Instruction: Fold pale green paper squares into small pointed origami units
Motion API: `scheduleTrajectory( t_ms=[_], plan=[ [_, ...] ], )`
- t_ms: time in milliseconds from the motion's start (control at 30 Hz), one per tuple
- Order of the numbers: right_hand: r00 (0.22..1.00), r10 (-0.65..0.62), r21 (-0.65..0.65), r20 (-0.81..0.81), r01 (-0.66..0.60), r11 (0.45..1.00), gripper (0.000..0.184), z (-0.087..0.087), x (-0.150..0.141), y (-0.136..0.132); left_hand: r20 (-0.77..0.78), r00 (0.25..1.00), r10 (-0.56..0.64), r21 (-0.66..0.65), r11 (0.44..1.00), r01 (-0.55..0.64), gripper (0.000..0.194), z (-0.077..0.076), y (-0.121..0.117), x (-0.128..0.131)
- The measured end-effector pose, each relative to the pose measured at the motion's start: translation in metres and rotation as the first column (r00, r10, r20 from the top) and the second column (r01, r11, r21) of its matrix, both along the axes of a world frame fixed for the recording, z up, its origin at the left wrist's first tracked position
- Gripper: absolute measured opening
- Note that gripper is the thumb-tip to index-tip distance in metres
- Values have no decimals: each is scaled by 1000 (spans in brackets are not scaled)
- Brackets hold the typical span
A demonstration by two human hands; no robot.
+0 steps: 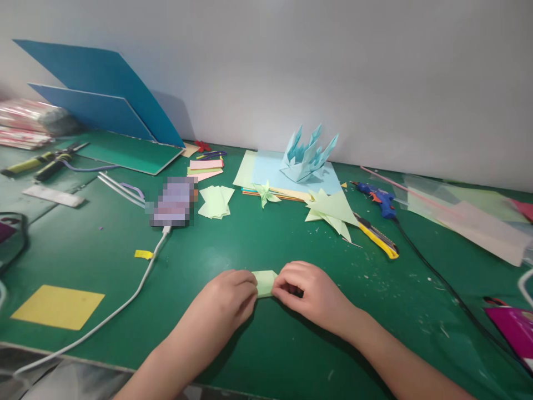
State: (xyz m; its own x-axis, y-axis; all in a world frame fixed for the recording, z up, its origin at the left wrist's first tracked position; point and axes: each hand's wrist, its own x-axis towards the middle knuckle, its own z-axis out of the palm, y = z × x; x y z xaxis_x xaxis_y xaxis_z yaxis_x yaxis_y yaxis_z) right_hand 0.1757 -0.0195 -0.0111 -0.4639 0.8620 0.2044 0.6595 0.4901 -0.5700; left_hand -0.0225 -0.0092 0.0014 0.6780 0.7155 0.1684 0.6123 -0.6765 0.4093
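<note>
- Left hand (235, 294): fingers curling close together, holding the left end of a pale green paper (265, 283); thumb mostly hidden, exact grip hard to tell.
- Right hand (306, 286): thumb and forefinger pinching the right end, remaining fingers bending inward.
- Pale green paper: spanning both hands, near the green worktop's (208, 244) front edge, looking flat and creased.
- Spiky blue folded-paper piece (308, 161): standing beyond, on a smooth pale blue sheet (266, 166).
- Small green paper star (266, 195): lying nearer, points splaying.
</note>
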Motion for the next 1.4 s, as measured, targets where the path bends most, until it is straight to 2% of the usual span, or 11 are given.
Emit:
scheduleTrajectory(
  t_ms=[200, 267, 433, 633, 733, 1200, 1400],
  plan=[
    [997, -30, -15, 65, 31, 999, 21, 2, -2, 0, 14, 1000, 21, -136, 990, -19, 17, 6, 4, 0],
    [996, -40, -23, 81, 42, 999, 20, 3, -3, 0, 7, 1000, 25, -144, 989, -23, 18, 5, 5, 1],
    [990, -88, -9, 109, 90, 996, 22, 2, -3, -1, -37, 999, 13, -20, 1000, -14, 24, -1, 7, 4],
    [980, -118, -9, 163, 121, 993, 23, -1, -4, 0, -107, 992, 67, 66, 996, -60, 29, -3, 7, 3],
    [980, -116, 0, 161, 117, 993, 25, -2, -5, 0, -93, 988, 122, 89, 990, -114, 29, -5, 7, 1],
    [974, -164, 46, 153, 159, 986, 25, -6, -7, -1, -49, 978, 205, 54, 978, -202, 27, -4, 4, 3],
    [972, -177, 73, 154, 167, 983, 26, -7, -8, -2, -94, 974, 204, 161, 969, -188, 21, -4, 0, 3]
  ],
)
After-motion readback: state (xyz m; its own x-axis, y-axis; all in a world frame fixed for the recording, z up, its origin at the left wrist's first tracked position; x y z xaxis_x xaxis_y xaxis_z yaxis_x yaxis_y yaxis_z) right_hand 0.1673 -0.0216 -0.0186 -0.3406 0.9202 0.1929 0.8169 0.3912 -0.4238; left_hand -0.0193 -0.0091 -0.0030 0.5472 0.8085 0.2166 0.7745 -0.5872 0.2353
